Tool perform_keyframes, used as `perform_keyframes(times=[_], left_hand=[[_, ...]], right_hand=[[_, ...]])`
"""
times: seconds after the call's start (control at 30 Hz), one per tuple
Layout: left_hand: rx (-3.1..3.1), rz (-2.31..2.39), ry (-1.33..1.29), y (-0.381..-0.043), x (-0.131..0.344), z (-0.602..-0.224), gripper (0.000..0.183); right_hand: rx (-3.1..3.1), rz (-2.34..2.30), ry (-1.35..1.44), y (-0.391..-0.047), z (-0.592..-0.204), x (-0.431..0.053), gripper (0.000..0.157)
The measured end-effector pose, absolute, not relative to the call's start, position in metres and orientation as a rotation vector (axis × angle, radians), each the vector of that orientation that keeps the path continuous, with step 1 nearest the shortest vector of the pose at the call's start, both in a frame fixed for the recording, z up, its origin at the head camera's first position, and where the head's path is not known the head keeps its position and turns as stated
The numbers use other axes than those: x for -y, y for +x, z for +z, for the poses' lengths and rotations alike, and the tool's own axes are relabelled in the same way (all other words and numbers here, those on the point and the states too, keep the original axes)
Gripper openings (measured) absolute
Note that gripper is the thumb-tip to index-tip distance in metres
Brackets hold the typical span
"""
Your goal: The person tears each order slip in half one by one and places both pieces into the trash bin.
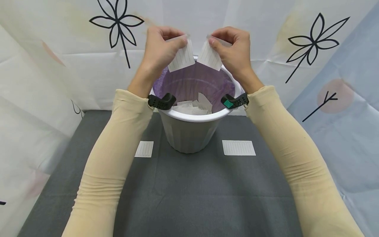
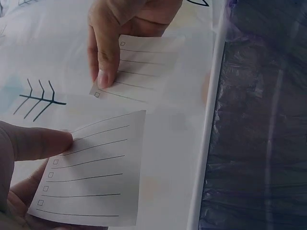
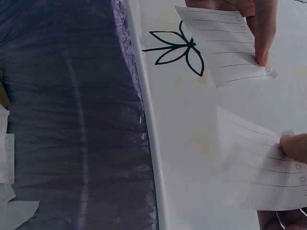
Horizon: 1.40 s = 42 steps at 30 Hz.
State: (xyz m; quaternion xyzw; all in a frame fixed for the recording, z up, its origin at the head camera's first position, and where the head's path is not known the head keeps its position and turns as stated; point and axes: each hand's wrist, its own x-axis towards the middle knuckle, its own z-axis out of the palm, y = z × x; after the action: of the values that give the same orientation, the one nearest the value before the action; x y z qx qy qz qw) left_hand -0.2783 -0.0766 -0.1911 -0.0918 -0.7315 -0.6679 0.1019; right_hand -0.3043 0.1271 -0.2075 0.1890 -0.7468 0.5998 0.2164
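Above the far rim of a white bin (image 1: 193, 117), my left hand (image 1: 166, 46) pinches a small lined paper slip (image 1: 182, 60) between thumb and fingers. The right hand (image 1: 236, 49) pinches a similar lined slip (image 1: 210, 58) beside it. A narrow gap separates the two slips. In the left wrist view, small printed checkboxes line one side of the left slip (image 2: 96, 177). The right wrist view shows the right slip (image 3: 259, 167) under the right thumb (image 3: 293, 147). Inside the bin's purple liner (image 1: 189, 80) lie several paper pieces (image 1: 193, 108).
On the dark grey tablecloth (image 1: 192, 191), one lined slip (image 1: 144, 149) lies left of the bin, partly behind the left sleeve. A wider lined slip (image 1: 238, 147) lies to its right. White patterned cloth (image 1: 71, 36) hangs behind, with bluish cloth (image 1: 349, 138) at the right.
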Motion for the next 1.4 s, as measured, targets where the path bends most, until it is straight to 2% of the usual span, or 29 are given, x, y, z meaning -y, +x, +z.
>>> perform_keyframes(times=[0.53, 0.77, 1.4], left_hand=[[2.384, -1.924, -0.336, -0.279, 0.075, -0.197, 0.011], [2.468, -1.886, -0.391, -0.277, 0.076, -0.197, 0.012], [2.488, -1.830, -0.440, -0.271, 0.082, -0.194, 0.013]], right_hand=[[2.271, 1.612, 0.658, -0.301, -0.209, -0.128, 0.003], [2.386, 1.563, 0.725, -0.301, -0.210, -0.129, 0.010], [2.471, 1.566, 0.812, -0.290, -0.207, -0.133, 0.012]])
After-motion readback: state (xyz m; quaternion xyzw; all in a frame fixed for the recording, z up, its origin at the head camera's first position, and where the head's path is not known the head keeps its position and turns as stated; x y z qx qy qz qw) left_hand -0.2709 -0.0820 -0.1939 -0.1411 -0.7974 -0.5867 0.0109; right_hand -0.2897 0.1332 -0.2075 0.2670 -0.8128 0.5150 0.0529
